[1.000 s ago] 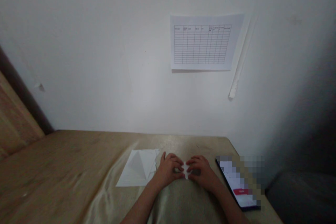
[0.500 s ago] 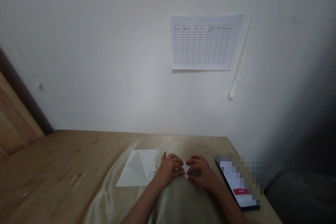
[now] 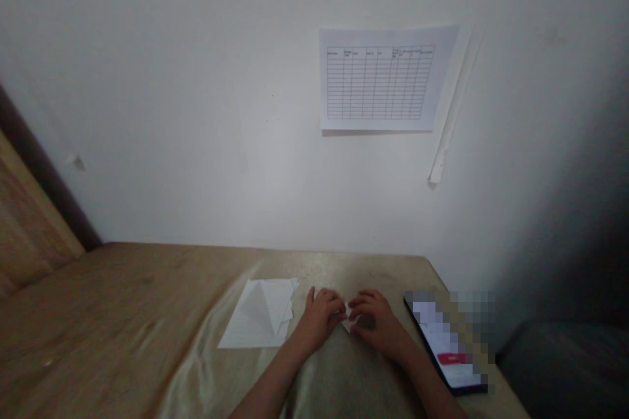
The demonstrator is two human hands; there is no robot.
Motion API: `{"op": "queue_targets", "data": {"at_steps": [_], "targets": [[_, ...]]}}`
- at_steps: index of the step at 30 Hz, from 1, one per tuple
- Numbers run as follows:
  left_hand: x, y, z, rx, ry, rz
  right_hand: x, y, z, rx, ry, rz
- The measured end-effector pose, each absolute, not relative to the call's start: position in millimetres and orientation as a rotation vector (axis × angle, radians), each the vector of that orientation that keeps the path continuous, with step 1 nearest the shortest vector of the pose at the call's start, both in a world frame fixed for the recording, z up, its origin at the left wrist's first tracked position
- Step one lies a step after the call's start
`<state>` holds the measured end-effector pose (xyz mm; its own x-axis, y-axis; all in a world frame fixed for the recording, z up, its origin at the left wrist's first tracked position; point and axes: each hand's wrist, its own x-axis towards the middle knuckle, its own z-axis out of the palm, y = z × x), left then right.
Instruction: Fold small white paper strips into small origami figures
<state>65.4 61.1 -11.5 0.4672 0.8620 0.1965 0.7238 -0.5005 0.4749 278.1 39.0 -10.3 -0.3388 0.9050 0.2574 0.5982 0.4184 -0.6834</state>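
Big pale wall point(image 3: 171, 111) behind, the counter point(image 3: 122, 314) stretching out below it. Up there, a printed grid sheet point(image 3: 377, 82), lettering too small to read. Down left, white paper sheets point(image 3: 243, 327), seemingly set aside for working room; right, a phone point(image 3: 432, 334), partly pixelated. And between them, left hand point(image 3: 322, 314) and right hand point(image 3: 376, 319), each grip narrow, pinching a small white paper piece point(image 3: 347, 325) from opposite sides, likely for steadiness; fingers hide most of its shape.
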Motion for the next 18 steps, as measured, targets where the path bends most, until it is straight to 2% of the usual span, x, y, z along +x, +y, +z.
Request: {"op": "queue_targets", "data": {"at_steps": [18], "targets": [[66, 59, -9, 2.336, 1.365, 0.633, 268, 41, -14, -1.357, -2.02, 0.548]]}}
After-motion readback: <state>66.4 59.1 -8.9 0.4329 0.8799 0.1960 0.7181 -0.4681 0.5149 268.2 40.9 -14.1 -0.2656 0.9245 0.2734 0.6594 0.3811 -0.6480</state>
